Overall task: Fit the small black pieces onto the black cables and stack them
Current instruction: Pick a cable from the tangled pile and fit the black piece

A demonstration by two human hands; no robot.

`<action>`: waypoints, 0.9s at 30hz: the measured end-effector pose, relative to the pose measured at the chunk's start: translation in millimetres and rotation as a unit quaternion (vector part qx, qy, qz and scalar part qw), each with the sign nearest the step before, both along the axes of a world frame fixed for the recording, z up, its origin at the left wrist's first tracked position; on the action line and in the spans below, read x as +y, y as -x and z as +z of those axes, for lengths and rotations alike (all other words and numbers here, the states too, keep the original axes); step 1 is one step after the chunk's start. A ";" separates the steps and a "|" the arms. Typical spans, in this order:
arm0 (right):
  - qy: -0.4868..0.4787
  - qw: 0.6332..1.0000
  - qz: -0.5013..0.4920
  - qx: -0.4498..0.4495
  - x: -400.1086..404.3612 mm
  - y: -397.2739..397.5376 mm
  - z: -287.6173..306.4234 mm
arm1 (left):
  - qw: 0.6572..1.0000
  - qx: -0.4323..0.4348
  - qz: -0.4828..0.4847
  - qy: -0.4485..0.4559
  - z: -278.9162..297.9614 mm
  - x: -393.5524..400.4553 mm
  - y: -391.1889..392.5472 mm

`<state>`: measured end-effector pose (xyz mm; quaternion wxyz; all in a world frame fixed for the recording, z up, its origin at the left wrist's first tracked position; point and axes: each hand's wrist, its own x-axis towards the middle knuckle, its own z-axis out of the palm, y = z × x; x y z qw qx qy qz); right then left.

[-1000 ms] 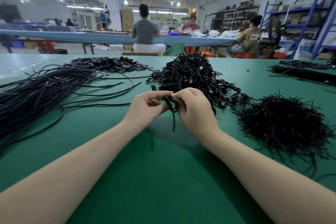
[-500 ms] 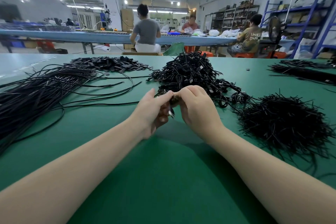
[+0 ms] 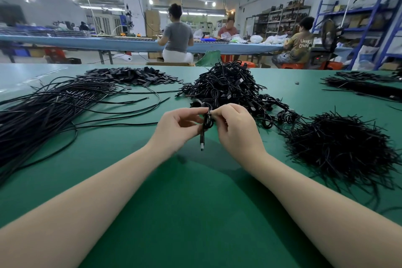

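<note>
A short coiled black cable [image 3: 206, 122] hangs between my two hands above the green table [image 3: 195, 213], its plug end [image 3: 202, 143] pointing down. My left hand [image 3: 176, 126] holds the coil from the left with fingers curled round it. My right hand [image 3: 236, 128] pinches the top of the coil with thumb and forefinger. A heap of coiled finished cables [image 3: 230, 89] lies just behind my hands. Long loose black cables [image 3: 47, 106] spread over the left of the table. Small flat black pieces [image 3: 132, 75] are piled at the back left.
A bristly mound of thin black ties [image 3: 339, 146] sits at the right. More black cable bundles [image 3: 365, 85] lie at the far right edge. Beyond the table, three people sit at a long blue bench [image 3: 121, 41]; blue shelving [image 3: 374, 28] stands at the right.
My hands have drawn slightly apart and the coil now shows between them, with the plug end hanging lower than half a second ago.
</note>
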<state>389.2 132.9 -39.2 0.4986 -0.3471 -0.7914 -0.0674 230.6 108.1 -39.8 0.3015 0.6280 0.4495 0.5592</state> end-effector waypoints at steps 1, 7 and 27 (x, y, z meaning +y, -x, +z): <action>0.001 1.000 0.004 -0.004 -0.6 0.6 -0.2 | 1.000 0.008 0.021 -0.016 0.0 0.8 -0.5; -0.023 1.000 0.005 0.002 -4.8 7.1 1.5 | 0.996 -0.054 0.065 0.025 -1.2 5.6 -6.4; -0.151 0.986 0.015 -0.067 1.6 2.7 51.5 | 0.995 0.049 0.084 0.014 -13.6 8.1 17.7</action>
